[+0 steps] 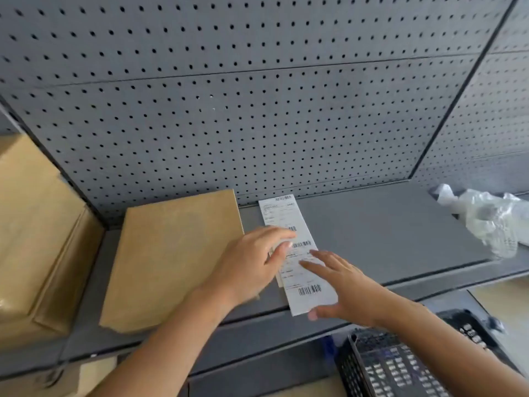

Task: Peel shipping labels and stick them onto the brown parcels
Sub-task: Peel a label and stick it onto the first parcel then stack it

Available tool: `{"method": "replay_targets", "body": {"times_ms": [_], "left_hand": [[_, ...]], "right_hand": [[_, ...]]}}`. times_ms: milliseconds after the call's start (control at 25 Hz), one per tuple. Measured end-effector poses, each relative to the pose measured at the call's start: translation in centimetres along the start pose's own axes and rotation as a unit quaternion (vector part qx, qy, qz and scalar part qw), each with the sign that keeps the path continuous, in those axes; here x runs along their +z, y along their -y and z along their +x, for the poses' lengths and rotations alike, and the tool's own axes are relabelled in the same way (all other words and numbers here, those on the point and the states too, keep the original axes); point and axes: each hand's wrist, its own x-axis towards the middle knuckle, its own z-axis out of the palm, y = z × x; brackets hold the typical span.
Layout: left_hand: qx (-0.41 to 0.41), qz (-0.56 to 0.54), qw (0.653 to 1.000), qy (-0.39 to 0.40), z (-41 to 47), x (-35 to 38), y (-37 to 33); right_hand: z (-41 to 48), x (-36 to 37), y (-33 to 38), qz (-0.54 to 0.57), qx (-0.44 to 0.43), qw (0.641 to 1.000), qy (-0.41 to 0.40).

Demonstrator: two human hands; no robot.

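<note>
The shipping labels [302, 245] lie as a long white strip on the grey shelf [386, 224], just beside the flat brown parcel [171, 259], at its three o'clock. None is on the parcel yet, so the step in hand looks like getting hold of a label to peel.

Both hands hover flat over the strip and clamp nothing. The left hand [249, 265] comes in from eight o'clock, its fingers [279, 250] straight and slightly apart over the strip's left edge. The right hand [346, 287] comes in from five o'clock, its fingers [315, 266] spread across the lower half and the thumb by the near end. The blur hides whether either hand presses down.

To do it well, I would pin the strip with one flat hand and lift a corner with a fingernail of the other. Peel low and slowly so the label does not curl onto itself. Lay one edge on the parcel's bare top first, then smooth towards the far edge to keep wrinkles and bubbles off the barcodes.
</note>
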Motion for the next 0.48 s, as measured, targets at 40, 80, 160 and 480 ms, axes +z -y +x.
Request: {"method": "replay_targets", "body": {"times_ms": [40, 80, 160, 480], "left_hand": [[-0.011, -0.008, 1.000, 0.003, 0.4, 0.2, 0.3], [-0.023, -0.011, 1.000, 0.013, 0.7, 0.3, 0.5], [-0.051, -0.024, 0.998, 0.026, 0.8, 0.7, 1.2], [-0.102, -0.077, 0.991, 0.040, 0.3, 1.5, 2.5]], "right_hand": [[0.5, 0.3, 0.0, -0.042, -0.010, 0.999, 0.021], [0.8, 0.6, -0.1, -0.078, -0.020, 0.996, 0.025], [1.3, 1.3, -0.5, -0.096, -0.030, 0.995, 0.012], [0.0, -0.1, -0.1, -0.010, -0.051, 0.997, -0.057]]}}
